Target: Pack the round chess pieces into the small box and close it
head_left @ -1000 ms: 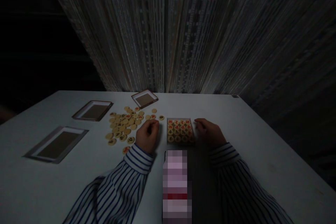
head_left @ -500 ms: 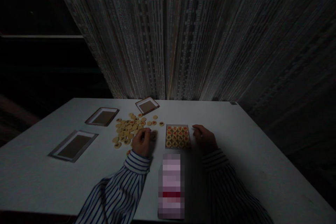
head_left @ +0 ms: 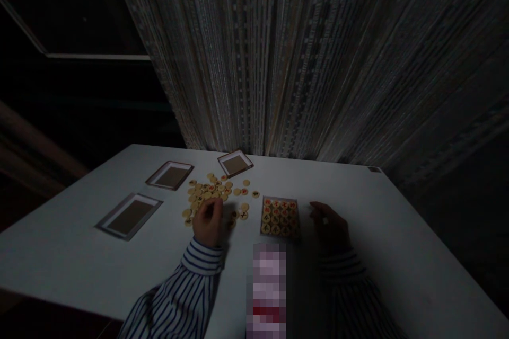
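A curtain (head_left: pixel 278 63) hangs behind the white table (head_left: pixel 393 254). Three shallow trays (head_left: pixel 129 216) lie on its left half. Between the hands sits a box (head_left: pixel 262 217), pieces ranked inside in rows. Left hand (head_left: pixel 207 225): fingers curled, beside the loose pieces (head_left: pixel 202 190). Right hand (head_left: pixel 332 225): fingers bent, beside the box. Whether either grasps anything cannot be told.

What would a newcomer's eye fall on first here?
Probably the box, its red- and black-marked discs in rows, between the left hand and right hand. Then the loose discs beyond and beside the left hand, and the tall curtain behind the table.
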`<state>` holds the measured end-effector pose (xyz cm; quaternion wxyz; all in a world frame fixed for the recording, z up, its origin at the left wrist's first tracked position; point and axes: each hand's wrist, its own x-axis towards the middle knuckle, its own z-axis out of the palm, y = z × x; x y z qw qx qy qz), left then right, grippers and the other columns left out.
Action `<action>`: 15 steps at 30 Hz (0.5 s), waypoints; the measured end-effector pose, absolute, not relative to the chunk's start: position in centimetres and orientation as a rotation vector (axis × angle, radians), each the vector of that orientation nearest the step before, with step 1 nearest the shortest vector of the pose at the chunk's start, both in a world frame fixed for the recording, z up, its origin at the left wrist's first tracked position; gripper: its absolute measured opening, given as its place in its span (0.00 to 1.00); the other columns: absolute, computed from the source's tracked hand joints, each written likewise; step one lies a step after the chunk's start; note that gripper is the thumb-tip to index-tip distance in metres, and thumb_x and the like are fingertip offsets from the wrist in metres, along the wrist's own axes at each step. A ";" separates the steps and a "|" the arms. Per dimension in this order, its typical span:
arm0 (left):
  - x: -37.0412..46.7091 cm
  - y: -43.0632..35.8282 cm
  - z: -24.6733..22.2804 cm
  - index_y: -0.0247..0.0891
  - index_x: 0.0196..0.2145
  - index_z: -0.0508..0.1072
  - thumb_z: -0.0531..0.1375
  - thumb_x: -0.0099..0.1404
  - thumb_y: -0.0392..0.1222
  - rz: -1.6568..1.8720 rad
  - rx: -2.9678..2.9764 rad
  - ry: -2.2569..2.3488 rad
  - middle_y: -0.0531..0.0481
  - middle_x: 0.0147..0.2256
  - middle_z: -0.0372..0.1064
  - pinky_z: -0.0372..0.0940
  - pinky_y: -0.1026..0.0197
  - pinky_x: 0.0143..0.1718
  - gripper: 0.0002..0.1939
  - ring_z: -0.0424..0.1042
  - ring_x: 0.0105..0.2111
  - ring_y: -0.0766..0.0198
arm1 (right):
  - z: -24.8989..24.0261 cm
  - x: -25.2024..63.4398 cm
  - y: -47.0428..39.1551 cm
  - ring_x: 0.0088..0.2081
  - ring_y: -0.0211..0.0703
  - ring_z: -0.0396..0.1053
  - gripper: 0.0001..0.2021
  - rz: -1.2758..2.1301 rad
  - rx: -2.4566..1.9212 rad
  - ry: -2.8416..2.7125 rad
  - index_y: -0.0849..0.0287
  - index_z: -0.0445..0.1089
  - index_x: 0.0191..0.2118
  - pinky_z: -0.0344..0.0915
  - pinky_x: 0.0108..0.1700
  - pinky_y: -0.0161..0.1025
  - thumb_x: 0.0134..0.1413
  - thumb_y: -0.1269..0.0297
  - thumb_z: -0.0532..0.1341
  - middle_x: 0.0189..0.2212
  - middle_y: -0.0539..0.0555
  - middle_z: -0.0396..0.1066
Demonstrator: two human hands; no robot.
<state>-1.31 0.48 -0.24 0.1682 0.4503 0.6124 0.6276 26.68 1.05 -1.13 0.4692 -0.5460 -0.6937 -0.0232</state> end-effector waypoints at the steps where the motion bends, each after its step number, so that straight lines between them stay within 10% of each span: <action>1: -1.8 0.1 0.0 0.36 0.27 0.69 0.57 0.52 0.49 1.786 1.262 1.749 0.54 0.21 0.65 0.63 0.65 0.22 0.12 0.65 0.20 0.68 | -1.0 26.7 1.0 0.26 0.41 0.71 0.12 -0.070 -1.336 -1.691 0.60 0.69 0.34 0.69 0.27 0.38 0.52 0.65 0.50 0.24 0.55 0.73; 15: -9.5 -3.3 -1.7 0.36 0.29 0.71 0.56 0.52 0.49 1.780 1.205 2.017 0.50 0.23 0.70 0.65 0.63 0.25 0.14 0.68 0.22 0.65 | -0.9 26.6 0.7 0.26 0.42 0.71 0.13 -0.198 -1.421 -1.679 0.59 0.70 0.35 0.67 0.27 0.38 0.52 0.60 0.50 0.25 0.55 0.73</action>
